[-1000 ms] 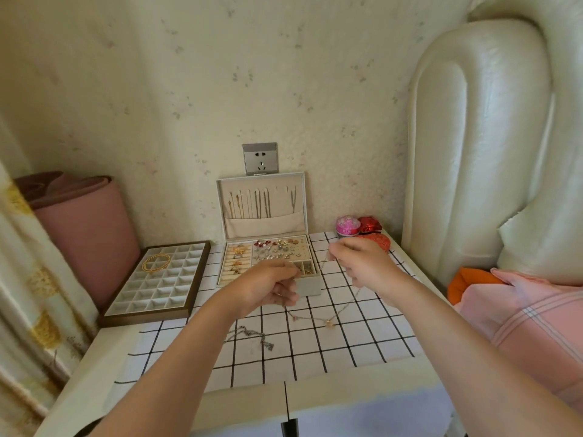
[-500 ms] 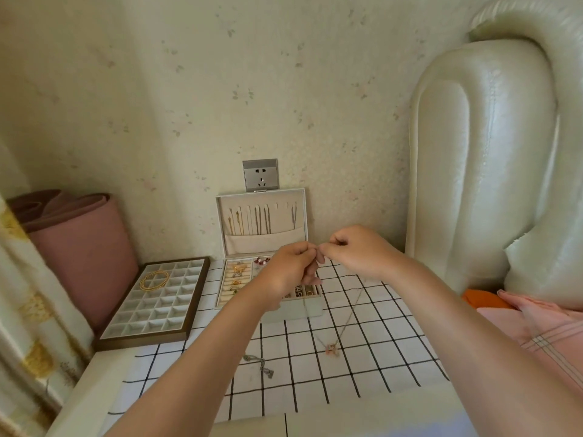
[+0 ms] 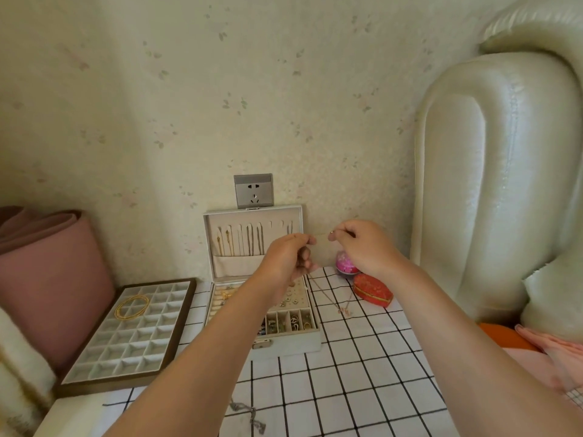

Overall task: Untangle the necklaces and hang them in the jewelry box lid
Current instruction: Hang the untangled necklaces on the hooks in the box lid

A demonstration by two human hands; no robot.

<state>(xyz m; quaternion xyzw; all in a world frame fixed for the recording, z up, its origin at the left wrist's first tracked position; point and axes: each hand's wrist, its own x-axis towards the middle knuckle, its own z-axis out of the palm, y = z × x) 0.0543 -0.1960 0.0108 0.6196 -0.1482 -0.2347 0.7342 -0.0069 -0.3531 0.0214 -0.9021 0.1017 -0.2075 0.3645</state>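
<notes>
1. Gold-toned and hair-thin, the necklace point(image 3: 344, 310) is hard to follow: the stretch between your hands nearly vanishes against the wall, and only the drooping loop and its small pendant read clearly.
2. Your left hand point(image 3: 291, 257) pinches one part of the chain with curled fingers. Your right hand point(image 3: 366, 247) pinches another, with a tiny ring showing at its fingertips.
3. The held stretch runs level, left to right, at the right edge of the jewelry box lid point(image 3: 252, 244). The rest hangs toward the tabletop point(image 3: 362, 373), pendant lowest, just right of the box base point(image 3: 287, 343). You cannot tell whether the pendant touches down.
4. The lid stands upright against the wall, with chains hanging straight down inside it.
5. Your left forearm hides part of the box base.
6. A second necklace point(image 3: 247, 410), grey, lies bunched near the bottom edge.
</notes>
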